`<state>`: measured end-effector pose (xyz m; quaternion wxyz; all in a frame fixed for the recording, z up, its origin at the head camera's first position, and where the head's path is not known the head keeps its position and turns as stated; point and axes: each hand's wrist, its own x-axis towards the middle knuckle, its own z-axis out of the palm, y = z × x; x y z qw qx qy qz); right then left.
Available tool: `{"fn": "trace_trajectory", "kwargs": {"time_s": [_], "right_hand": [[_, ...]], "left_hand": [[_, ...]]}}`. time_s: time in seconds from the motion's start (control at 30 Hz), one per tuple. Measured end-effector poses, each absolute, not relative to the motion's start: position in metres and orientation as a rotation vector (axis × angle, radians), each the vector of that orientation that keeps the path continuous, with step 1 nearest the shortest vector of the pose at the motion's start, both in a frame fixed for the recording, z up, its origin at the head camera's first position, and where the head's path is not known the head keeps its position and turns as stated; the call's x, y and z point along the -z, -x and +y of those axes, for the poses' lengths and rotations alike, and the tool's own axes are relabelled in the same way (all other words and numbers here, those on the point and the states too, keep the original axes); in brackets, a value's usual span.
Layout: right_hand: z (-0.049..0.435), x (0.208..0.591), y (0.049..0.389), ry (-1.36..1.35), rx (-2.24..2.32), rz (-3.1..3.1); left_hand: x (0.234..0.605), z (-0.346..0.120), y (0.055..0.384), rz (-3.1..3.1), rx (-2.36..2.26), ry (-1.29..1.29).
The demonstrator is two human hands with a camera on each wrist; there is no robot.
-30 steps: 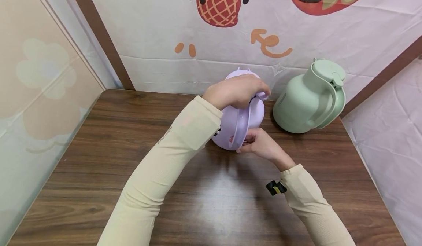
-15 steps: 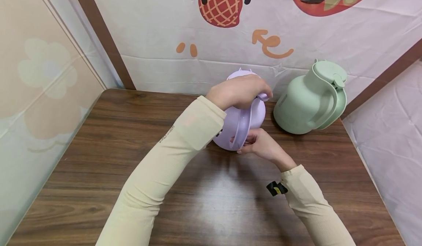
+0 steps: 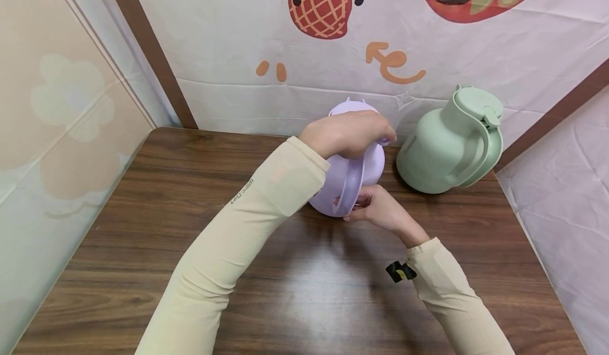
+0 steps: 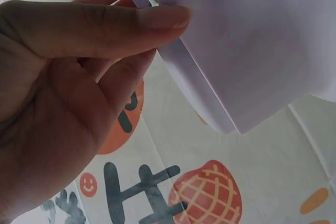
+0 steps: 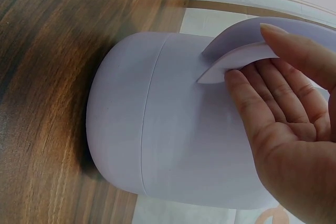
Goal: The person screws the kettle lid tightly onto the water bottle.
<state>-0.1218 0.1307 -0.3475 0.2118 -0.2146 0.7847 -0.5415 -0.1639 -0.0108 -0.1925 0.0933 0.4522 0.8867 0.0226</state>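
Observation:
A lilac thermos jug (image 3: 328, 191) stands on the wooden table, close to the back wall. Across its top lies my left hand (image 3: 349, 134), covering much of the neck. In the left wrist view, the thumb and fingers pinch a lilac edge at the top (image 4: 173, 61) of the jug. My right hand (image 3: 380, 209) grips the lower part of the jug's handle (image 3: 351, 188). In the right wrist view, its fingers reach inside the handle loop, with the thumb on the outer side. A pale green thermos jug (image 3: 435, 148) stands to the right, its lid on.
Brown wood-grain table (image 3: 166, 228) spreads below and left of the jug. A printed fabric wall (image 3: 214, 53) rises right behind the table's back edge. A black strap piece (image 3: 401, 272) sticks out from the right sleeve.
Both hands keep their places on the lilac jug. The left fingers have shifted slightly over the top, so less of the tab there shows. The head view has drifted slightly.

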Motion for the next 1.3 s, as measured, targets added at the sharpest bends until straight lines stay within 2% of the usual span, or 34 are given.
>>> {"fn": "trace_trajectory", "kwargs": {"time_s": [0.53,0.87,1.3], "right_hand": [[0.1311,0.3483,0.1233,0.599,1.508,2.174],[0.1310,0.3489,0.1232,0.594,1.507,2.173],[0.1326,0.3473,0.1215,0.587,1.508,2.167]], "left_hand": [[0.1928,-0.0138,0.1650,2.666,-0.237,-1.271],[0.1942,-0.0162,0.1650,2.671,-0.265,-1.359],[0.1951,-0.0184,0.1667,2.665,-0.312,-1.345]]}}
